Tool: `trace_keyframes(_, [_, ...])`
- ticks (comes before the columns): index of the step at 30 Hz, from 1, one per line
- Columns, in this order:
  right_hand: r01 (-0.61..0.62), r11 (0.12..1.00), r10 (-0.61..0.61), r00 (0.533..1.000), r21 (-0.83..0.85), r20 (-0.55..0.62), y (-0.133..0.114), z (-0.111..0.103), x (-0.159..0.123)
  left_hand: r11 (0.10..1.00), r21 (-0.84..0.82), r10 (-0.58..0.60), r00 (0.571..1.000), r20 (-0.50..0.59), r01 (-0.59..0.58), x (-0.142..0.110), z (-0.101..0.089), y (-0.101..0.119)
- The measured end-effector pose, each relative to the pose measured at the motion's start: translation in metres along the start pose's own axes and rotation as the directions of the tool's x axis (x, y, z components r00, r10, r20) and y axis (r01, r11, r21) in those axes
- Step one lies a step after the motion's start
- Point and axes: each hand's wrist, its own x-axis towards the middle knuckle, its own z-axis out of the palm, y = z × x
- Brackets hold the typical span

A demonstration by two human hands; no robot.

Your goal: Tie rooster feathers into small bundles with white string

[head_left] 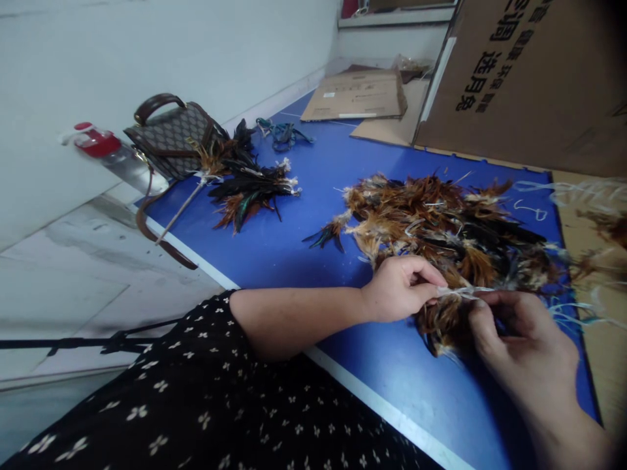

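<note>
Between my two hands stretches a whitish strand (460,292), thin and string-like, in front of a brown feather pile. My left hand (404,287) is closed, thumb and forefinger pinching the strand's left end. At the strand's right end my right hand (524,333) is closed too, its fingertips pressed together and partly hidden. Brown and black feathers (426,215) lie heaped just beyond both hands. More brown feathers (443,326) hang or lie below the strand; whether they are tied to it I cannot tell.
Black feather bundles (255,183) lie on the blue tabletop (313,163) at left, beside a patterned handbag (171,140) and a red-capped bottle (115,156). Flat cardboard (355,94) lies at the back. A large cardboard panel (533,85) stands at right. Pale strands (588,192) lie along the right edge.
</note>
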Motion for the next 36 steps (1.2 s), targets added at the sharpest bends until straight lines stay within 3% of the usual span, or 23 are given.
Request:
trace_keyframes(3, [0.041, 0.998, -0.042, 0.998, 0.046, 0.037, 0.003, 0.003, 0.001, 0.986, -0.003, 0.168, 0.982, 0.084, -0.169, 0.004, -0.002, 0.004])
trace_keyframes(5, [0.136, 0.988, -0.141, 0.987, 0.066, 0.074, 0.002, 0.003, 0.004, 0.979, -0.036, 0.205, 0.964, 0.168, -0.202, 0.005, -0.003, 0.009])
trace_keyframes(7, [0.21, 0.974, -0.22, 0.969, 0.089, 0.111, 0.0, 0.003, 0.007, 0.986, -0.081, 0.163, 0.957, 0.242, -0.148, 0.003, -0.003, 0.014])
trace_keyframes(10, [0.243, 0.963, -0.259, 0.954, 0.113, 0.155, -0.003, 0.004, 0.006, 0.992, -0.125, 0.007, 0.956, 0.295, 0.032, 0.0, -0.001, 0.018])
trace_keyframes(13, [0.246, 0.966, -0.256, 0.951, 0.075, 0.175, -0.003, 0.007, 0.001, 0.976, -0.16, -0.111, 0.972, 0.208, 0.145, -0.001, 0.003, 0.016])
trace_keyframes(17, [0.334, 0.94, -0.322, 0.934, -0.062, 0.154, 0.002, 0.013, -0.006, 0.966, -0.177, -0.179, 0.981, 0.075, 0.19, 0.0, 0.004, 0.014])
trace_keyframes(20, [0.406, 0.906, -0.389, 0.91, -0.119, 0.146, 0.005, 0.014, -0.008, 0.959, -0.166, -0.222, 0.973, 0.068, 0.23, 0.001, 0.002, 0.015])
trace_keyframes(25, [0.425, 0.891, -0.39, 0.897, -0.16, 0.208, 0.006, 0.009, -0.008, 0.953, -0.159, -0.256, 0.966, 0.041, 0.259, 0.0, 0.001, 0.021])
trace_keyframes(29, [0.442, 0.891, -0.416, 0.887, -0.107, 0.199, 0.007, 0.009, -0.007, 0.957, -0.127, -0.263, 0.965, 0.008, 0.262, 0.001, 0.0, 0.029])
trace_keyframes(33, [0.413, 0.91, -0.402, 0.9, -0.037, 0.166, 0.009, 0.012, -0.006, 0.954, -0.077, -0.289, 0.957, -0.003, 0.288, 0.004, -0.001, 0.038])
trace_keyframes(36, [0.323, 0.946, -0.323, 0.939, 0.016, 0.119, 0.008, 0.009, -0.006, 0.946, -0.06, -0.318, 0.948, 0.015, 0.318, 0.005, -0.001, 0.043])
